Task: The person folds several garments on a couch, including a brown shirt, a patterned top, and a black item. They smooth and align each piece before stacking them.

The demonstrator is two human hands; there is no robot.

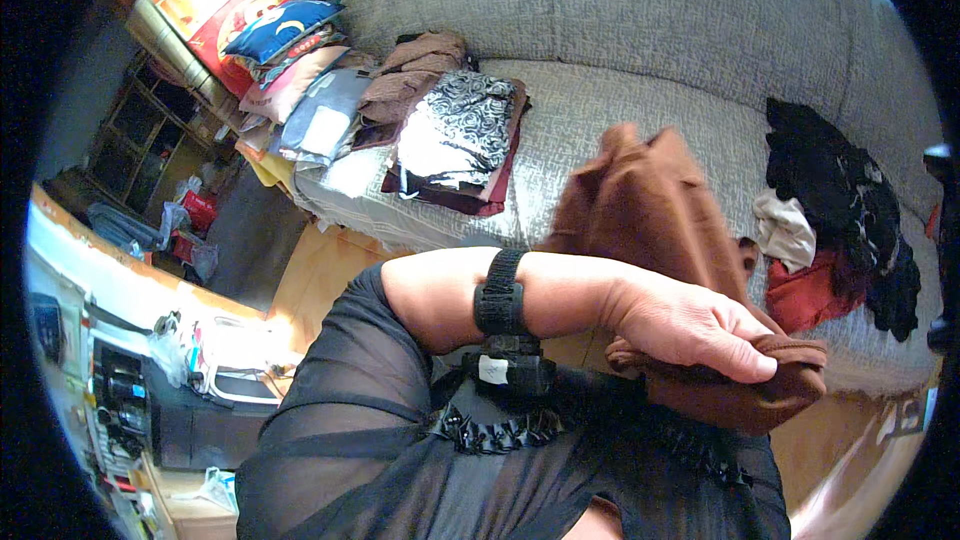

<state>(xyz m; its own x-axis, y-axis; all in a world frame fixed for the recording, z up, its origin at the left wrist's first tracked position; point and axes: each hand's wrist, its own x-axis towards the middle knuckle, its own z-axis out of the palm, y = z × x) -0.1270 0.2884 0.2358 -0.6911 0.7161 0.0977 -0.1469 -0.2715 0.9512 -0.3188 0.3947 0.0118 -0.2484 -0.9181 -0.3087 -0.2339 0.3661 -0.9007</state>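
A brown garment point(645, 202) hangs in front of me, partly over the edge of the sofa seat, its upper part blurred. My left hand point(697, 330) reaches across from the left and pinches a seamed edge of this garment between thumb and fingers. A black strap with a small device point(500, 307) is fastened round my left forearm. My right hand is out of view; whether the cloth hides it, I cannot tell. Left of the brown garment lies a stack of folded clothes, a black-and-white patterned piece point(472, 116) on top.
The grey covered sofa point(570, 105) spans the far side. Black clothing point(832, 187), a beige cloth point(784, 229) and a red cloth point(810, 292) lie heaped at right. Cushions, including a blue one point(281, 30), are piled at left, beside folded brown knitwear point(420, 67).
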